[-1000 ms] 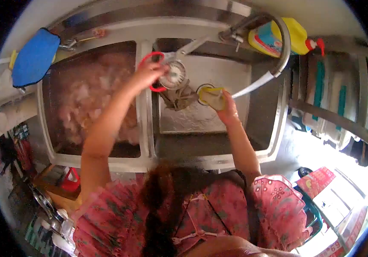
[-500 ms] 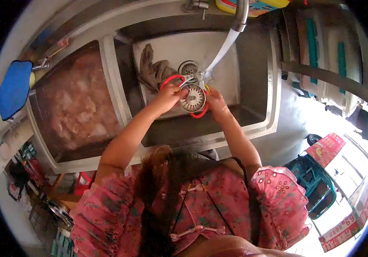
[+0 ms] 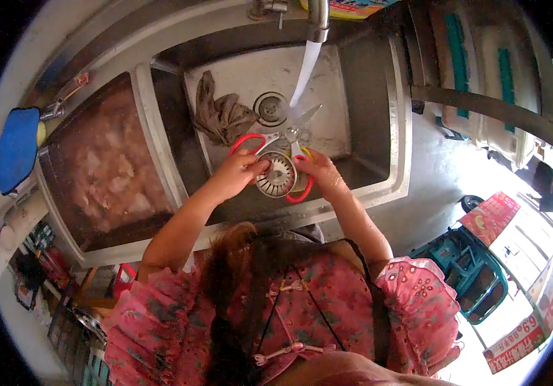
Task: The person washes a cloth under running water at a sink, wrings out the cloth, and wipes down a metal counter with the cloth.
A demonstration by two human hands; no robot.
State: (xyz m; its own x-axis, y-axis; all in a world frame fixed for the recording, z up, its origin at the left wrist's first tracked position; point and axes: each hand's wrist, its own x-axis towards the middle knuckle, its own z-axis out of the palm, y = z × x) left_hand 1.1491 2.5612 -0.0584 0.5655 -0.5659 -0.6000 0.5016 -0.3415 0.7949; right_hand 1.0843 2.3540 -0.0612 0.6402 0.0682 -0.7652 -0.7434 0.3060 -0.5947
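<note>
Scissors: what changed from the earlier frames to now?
The red-handled scissors and sink strainer moved right from by the divider to the near side of the drain. The left hand kept hold; the right hand, earlier apart, brought the yellow pad to the other handle. Crumpled cloth still left of the drain; water still running.

Bright light (image 3: 466, 172) glares across the grey floor (image 3: 411, 202) at right, near a teal plastic stool (image 3: 494, 265).
</note>
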